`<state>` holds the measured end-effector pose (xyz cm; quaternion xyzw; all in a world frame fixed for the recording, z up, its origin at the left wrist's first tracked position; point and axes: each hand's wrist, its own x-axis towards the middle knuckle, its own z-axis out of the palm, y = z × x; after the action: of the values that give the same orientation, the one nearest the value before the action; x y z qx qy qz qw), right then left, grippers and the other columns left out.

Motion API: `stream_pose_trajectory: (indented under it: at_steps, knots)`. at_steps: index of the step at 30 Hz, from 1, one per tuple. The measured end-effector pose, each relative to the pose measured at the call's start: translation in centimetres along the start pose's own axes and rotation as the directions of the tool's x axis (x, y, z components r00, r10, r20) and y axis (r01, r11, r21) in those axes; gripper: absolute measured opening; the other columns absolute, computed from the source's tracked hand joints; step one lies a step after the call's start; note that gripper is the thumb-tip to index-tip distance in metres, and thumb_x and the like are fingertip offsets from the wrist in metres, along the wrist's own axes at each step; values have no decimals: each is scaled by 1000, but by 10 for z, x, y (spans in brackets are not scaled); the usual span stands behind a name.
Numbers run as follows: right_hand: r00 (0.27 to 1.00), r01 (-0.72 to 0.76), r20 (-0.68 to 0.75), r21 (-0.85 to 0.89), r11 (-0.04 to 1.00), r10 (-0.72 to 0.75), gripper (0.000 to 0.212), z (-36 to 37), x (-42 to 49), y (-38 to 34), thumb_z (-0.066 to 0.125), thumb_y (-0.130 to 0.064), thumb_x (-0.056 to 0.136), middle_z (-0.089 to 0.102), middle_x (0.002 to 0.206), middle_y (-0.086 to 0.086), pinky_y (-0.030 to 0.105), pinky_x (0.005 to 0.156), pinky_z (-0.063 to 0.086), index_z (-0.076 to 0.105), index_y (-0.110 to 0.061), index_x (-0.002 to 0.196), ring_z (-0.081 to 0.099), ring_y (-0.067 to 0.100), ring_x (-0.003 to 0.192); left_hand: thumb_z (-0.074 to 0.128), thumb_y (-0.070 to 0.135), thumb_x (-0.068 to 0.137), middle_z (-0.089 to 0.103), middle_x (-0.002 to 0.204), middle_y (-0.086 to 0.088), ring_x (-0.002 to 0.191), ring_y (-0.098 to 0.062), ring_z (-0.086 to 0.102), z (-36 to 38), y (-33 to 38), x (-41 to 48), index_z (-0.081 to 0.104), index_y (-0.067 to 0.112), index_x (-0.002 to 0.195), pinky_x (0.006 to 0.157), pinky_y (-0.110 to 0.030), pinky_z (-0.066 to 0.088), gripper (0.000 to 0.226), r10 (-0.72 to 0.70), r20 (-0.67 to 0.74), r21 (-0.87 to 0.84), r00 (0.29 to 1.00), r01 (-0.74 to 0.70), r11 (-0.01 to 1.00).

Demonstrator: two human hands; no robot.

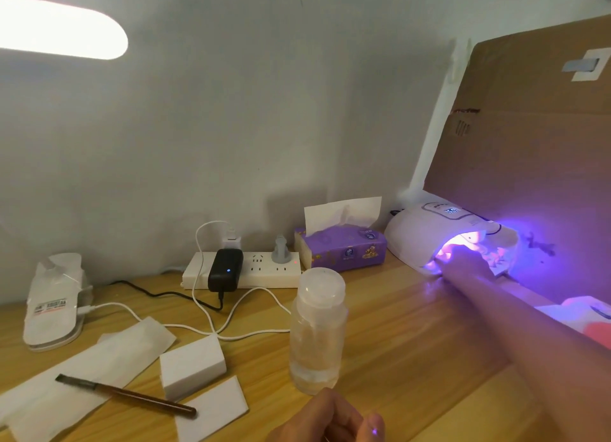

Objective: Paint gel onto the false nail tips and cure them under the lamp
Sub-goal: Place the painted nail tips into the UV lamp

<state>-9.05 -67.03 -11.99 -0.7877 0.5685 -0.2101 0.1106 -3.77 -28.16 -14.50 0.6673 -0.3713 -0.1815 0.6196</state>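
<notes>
Far to the left of the lamp (429, 233), the brush (125, 397) lies on white paper. Its long axis runs slantwise, bristles away from the lamp and handle end towards it. Nearer the lamp, though still well apart from it, a clear bottle (317, 329) stands upright. Just in front of the bottle, the left hand (327, 418) rests at the frame's lower edge, fingers loosely curled with nothing seen in them. The lamp itself is lit violet. The right hand (466, 263) reaches into its mouth, the forearm coming from the lamp's near right. The glare washes out the fingers, so I cannot tell whether they grip anything. The false nail tips cannot be made out and are probably in the glow with that hand, curing. For the next coat, the brush lies much nearer the left hand than the right.
</notes>
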Motion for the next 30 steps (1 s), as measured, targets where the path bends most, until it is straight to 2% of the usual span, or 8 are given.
stream_pose_trajectory:
  at_steps: [3,7,9,13,18,23,26,30]
  knots:
    - [999,-25,-37,11,1000,26,23,5,0,0,46,-29,95,65,65,5,31,68,39,58,-9,92,61,25,86,62,66,47,43,42,10,44,-3,38,0,1,1,58,26,52,50,-12,29,41,12,-20,-23,1000,-12,1000]
    - [988,-102,-115,-5,995,101,27,7,2,-3,43,-24,97,67,97,19,33,78,45,59,-3,106,62,32,100,69,54,53,47,42,7,43,-3,41,2,2,0,58,29,50,49,-10,29,28,-36,-8,-39,999,36,999]
    - [984,-140,-114,-19,990,137,28,6,1,-5,44,-21,97,64,106,21,34,80,45,57,-2,113,60,33,106,67,61,52,51,46,7,46,-1,44,0,3,-2,60,32,53,52,-10,31,29,-68,13,-36,998,69,997]
    - [989,-88,-116,24,996,90,29,3,-8,-8,48,-15,98,57,123,26,41,88,45,57,0,121,53,41,115,73,50,76,60,57,11,52,2,50,-5,9,-4,63,40,72,55,-10,35,15,-133,59,41,989,131,991]
    - [983,-6,-179,189,982,41,41,-15,-29,-6,49,-21,97,58,121,27,49,87,48,38,-1,132,55,46,110,67,49,79,68,68,4,50,0,48,-6,18,-10,62,21,72,54,-11,36,29,-112,39,146,993,106,984]
    - [927,153,-364,157,976,-87,23,-46,-30,-18,53,-21,91,63,110,20,43,73,50,45,-10,110,60,38,92,59,59,79,63,63,18,58,2,52,3,24,-6,58,30,71,57,-18,38,30,-119,-5,313,993,115,943]
    - [967,135,-233,109,985,-107,37,-65,-9,-27,59,-24,88,59,122,16,43,83,51,51,-12,122,58,37,107,53,67,74,60,67,27,64,4,55,21,26,-4,56,34,78,58,-17,37,33,-72,-86,450,994,103,887]
    - [994,107,22,40,993,-108,47,-77,18,-33,64,-32,85,60,124,13,42,92,49,54,-15,127,56,33,111,41,76,60,63,74,20,69,0,58,41,20,-2,52,30,86,62,-12,39,54,20,-113,606,993,53,793]
